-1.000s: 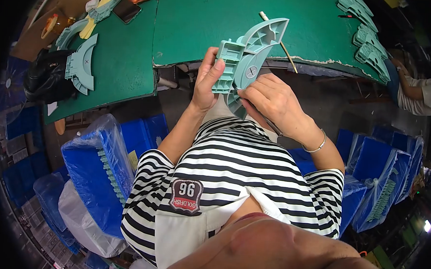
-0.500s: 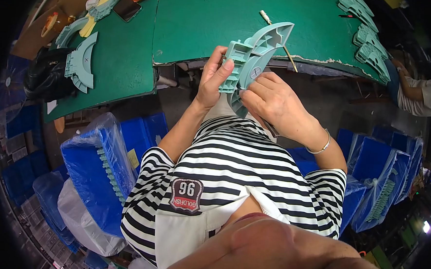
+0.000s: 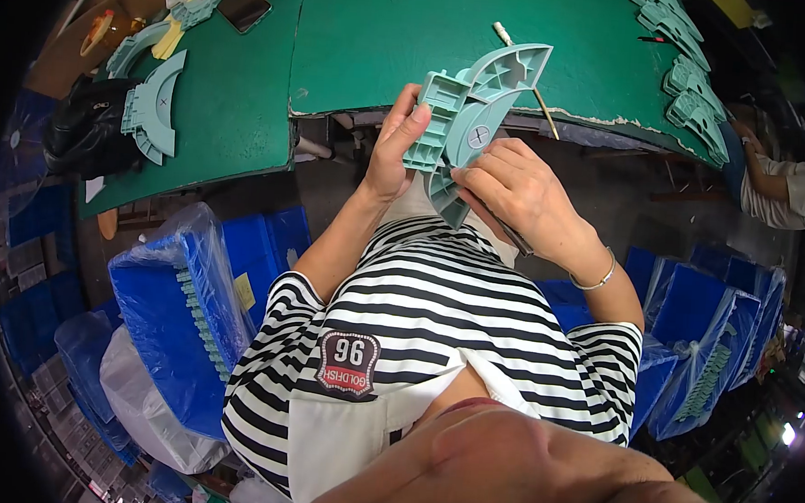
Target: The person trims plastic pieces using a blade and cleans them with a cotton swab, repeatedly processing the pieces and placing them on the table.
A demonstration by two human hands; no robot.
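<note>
Working an unfinished-looking part (image 3: 464,145), we are clamping it in our left hand (image 3: 393,153), pinching a tool (image 3: 514,238) in our right hand (image 3: 520,192); a far-right pile (image 3: 696,88) is lying, perhaps done.

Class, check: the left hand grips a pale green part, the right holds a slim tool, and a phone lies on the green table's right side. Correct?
Not quite: the phone lies on the left side of the green table, as the head view shows. The left hand grips the pale green part, and the right hand holds a slim tool.
</note>
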